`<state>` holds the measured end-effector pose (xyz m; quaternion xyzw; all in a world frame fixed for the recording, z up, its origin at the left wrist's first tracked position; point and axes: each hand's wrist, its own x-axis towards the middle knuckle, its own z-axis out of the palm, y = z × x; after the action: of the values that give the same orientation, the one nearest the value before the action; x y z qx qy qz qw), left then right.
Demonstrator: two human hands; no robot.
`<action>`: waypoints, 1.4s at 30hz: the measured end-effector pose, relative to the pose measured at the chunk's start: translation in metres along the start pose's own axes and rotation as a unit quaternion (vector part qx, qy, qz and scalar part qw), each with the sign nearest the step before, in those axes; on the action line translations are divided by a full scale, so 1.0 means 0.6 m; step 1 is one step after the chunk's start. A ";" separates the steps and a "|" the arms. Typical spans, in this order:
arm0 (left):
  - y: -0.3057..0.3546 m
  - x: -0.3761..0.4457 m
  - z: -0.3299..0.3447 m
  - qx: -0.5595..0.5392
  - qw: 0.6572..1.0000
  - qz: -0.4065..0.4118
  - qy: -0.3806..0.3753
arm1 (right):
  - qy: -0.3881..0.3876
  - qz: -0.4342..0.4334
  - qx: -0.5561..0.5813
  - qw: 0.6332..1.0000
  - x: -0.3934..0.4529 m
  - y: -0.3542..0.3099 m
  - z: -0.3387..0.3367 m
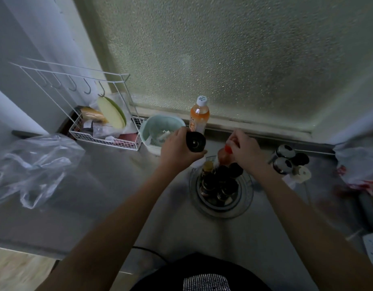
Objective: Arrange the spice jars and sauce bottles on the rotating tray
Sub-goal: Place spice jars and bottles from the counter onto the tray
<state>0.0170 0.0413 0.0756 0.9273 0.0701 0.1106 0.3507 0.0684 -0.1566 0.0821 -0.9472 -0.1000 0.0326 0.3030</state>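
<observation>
Mid-loading here: my left hand (177, 148) grips a black-capped jar (195, 141) just behind the tray (245, 203), my right hand (245, 150) clamps a red bottle (224, 154) over its far rim, and next I need free slots beside the dark jars (220, 183).

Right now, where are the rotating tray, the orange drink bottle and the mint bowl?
rotating tray (243, 208), head view, bare clear rim at front right.
orange drink bottle (199, 116), head view, upper body.
mint bowl (160, 122), head view, inner wall.

Head-worn wide view, steeply down, close over counter (110, 185), facing window (234, 59)
</observation>
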 end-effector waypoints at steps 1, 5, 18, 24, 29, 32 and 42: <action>0.002 0.003 0.003 0.000 1.000 0.003 -0.015 | -0.006 0.005 0.004 1.000 -0.003 0.004 0.005; -0.001 0.005 0.018 0.011 0.998 0.012 -0.068 | -0.016 -0.014 0.018 1.000 -0.008 0.004 0.010; 0.020 0.033 0.046 -0.012 0.986 0.055 -0.159 | 0.002 -0.023 0.042 0.999 -0.020 0.020 0.014; 0.052 0.048 0.050 -0.022 0.970 0.095 -0.223 | 0.045 -0.018 0.042 0.998 -0.019 0.031 0.005; 0.056 0.050 0.070 0.012 0.950 0.099 -0.294 | 0.042 0.001 0.033 0.999 -0.013 0.041 -0.005; 0.047 0.048 0.081 0.003 0.953 0.080 -0.293 | 0.038 0.000 0.039 0.999 -0.015 0.049 -0.011; 0.044 0.031 0.097 -0.006 0.950 0.046 -0.309 | 0.181 0.164 -0.050 0.969 -0.045 0.139 -0.043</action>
<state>0.0513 -0.0112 0.0537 0.9162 -0.0853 -0.1643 0.3555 0.0592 -0.2432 0.0549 -0.9548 0.1112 -0.0951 0.2587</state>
